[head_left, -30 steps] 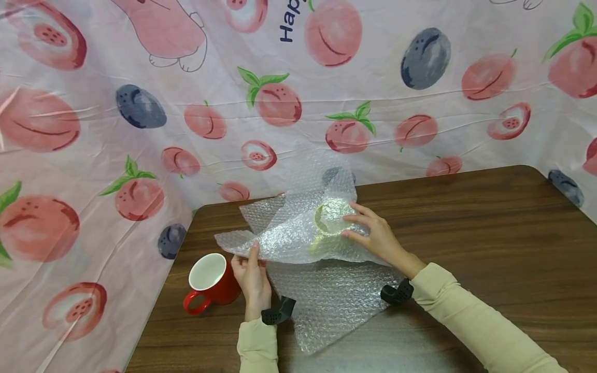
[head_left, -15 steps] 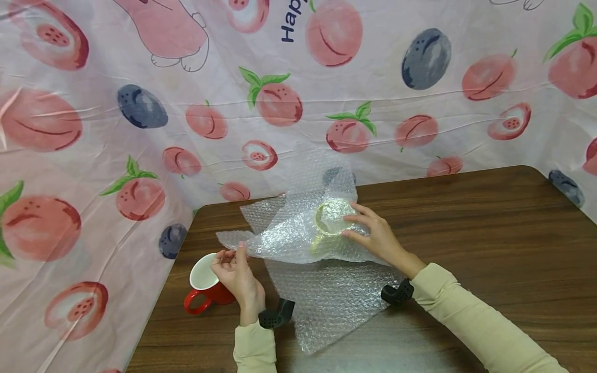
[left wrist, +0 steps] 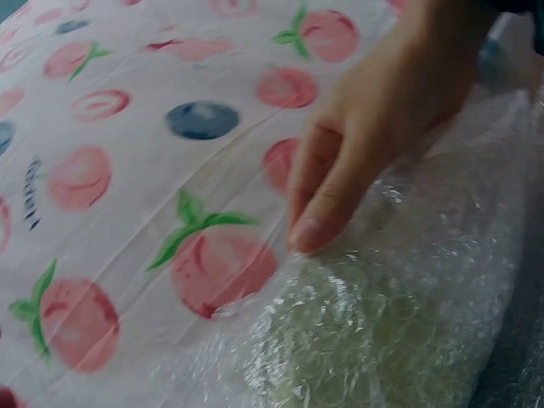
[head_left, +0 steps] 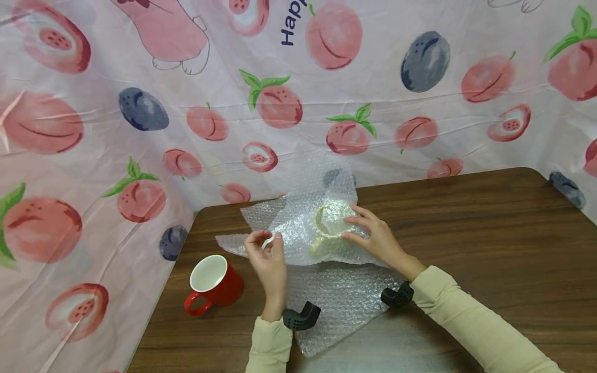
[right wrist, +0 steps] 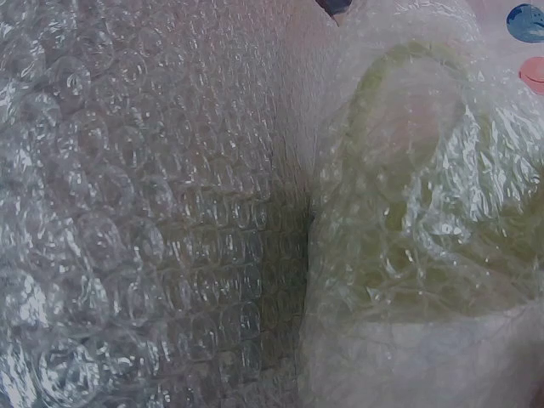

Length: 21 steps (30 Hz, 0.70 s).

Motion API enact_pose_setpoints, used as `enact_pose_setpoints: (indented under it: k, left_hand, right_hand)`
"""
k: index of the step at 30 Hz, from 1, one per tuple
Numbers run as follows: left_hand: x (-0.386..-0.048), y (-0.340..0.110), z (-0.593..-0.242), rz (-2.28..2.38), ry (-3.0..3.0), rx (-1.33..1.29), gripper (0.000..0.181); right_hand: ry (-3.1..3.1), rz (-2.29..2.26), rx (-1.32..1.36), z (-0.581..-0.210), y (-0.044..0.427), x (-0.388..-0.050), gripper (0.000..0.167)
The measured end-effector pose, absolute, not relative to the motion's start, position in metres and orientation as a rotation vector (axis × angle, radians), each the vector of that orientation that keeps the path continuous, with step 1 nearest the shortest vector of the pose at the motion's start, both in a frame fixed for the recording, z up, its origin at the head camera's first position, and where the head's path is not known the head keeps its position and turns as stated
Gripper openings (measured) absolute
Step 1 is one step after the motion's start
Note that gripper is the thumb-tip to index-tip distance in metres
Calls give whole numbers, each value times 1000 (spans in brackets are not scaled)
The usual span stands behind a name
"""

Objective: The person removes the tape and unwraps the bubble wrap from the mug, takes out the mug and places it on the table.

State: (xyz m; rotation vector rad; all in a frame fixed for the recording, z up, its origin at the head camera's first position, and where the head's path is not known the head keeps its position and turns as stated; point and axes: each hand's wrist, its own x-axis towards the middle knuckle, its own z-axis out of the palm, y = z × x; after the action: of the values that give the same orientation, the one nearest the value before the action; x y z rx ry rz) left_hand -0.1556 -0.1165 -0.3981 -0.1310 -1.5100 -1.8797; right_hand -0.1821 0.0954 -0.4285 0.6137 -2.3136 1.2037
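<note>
A yellow-green cup (head_left: 319, 220), blurred by layers of clear bubble wrap (head_left: 298, 248), stands near the back of the table. My right hand (head_left: 380, 238) grips it through the wrap from the right, thumb in front and fingers behind. The left wrist view also shows that right hand (left wrist: 365, 153) over the wrapped cup. My left hand (head_left: 269, 261) hovers before the wrap's left flap, fingers loosely bent, with nothing seen between them. In the right wrist view the cup's rim (right wrist: 365, 93) shows through the plastic; the fingers are hardly visible there.
A red mug (head_left: 228, 285) with a white inside stands left of my left hand, handle toward the front left. Bubble wrap spreads across the brown wooden table (head_left: 489, 248) toward its front. A fruit-print cloth (head_left: 289, 140) hangs behind and to the left.
My left hand lets go of the wrap's left edge, dips left in front of the red mug, then moves right and up to the flap. My right hand stays on the wrapped cup.
</note>
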Motion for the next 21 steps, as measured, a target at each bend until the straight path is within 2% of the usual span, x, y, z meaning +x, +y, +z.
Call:
enact_pose_setpoints:
  k: [10, 21]
  left_hand:
    - [-166, -92, -409, -1546, -2218, -416, 31]
    - [-178, -81, -424, -1307, -2417, -567, 47]
  right_hand:
    - [-2303, 1188, 615, -432, 92, -183, 36]
    - [-2284, 1136, 613, -432, 93, -182, 36]
